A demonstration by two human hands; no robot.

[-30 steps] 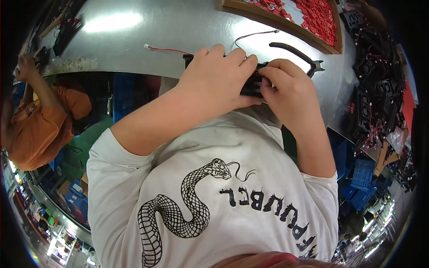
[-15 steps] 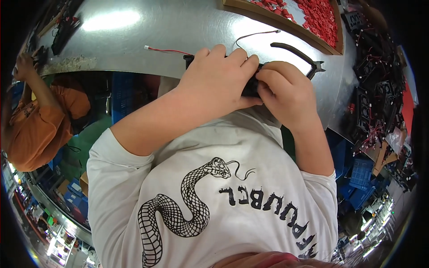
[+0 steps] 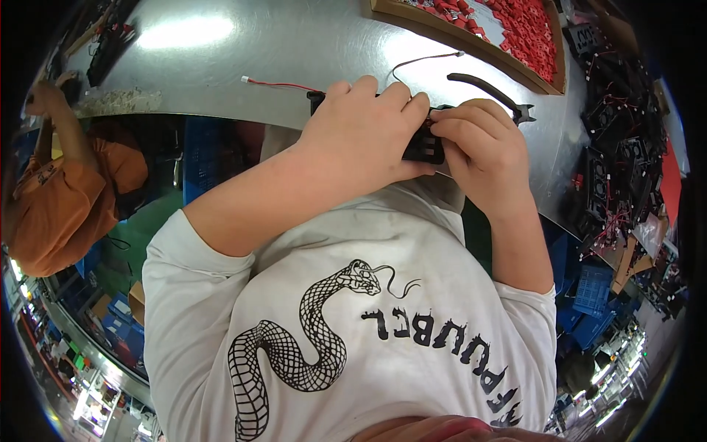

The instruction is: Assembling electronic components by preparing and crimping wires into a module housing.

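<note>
A black plastic housing (image 3: 424, 150) with slots in it lies at the near edge of the metal table, mostly hidden under my left hand (image 3: 361, 132). That hand is wrapped over it, fingers on the far side and thumb along the near side. At the housing's right end, my right hand (image 3: 486, 151) has its fingertips pressed together against it. Whatever small piece they pinch is covered by the fingers. A red wire (image 3: 278, 84) with a white plug sticks out past the housing's left end. Beyond my hands lies a dark cable (image 3: 420, 59) with a small connector.
Black-handled cutting pliers (image 3: 493, 90) lie just beyond my right hand. A cardboard tray (image 3: 508, 68) of red parts stands at the far right. Black fan assemblies with wires (image 3: 607, 162) are heaped on the right. A co-worker in orange (image 3: 74, 195) works at left.
My right hand has shifted slightly right and drawn back, uncovering more of the housing's slotted right end. My left hand keeps its grip on the housing.
</note>
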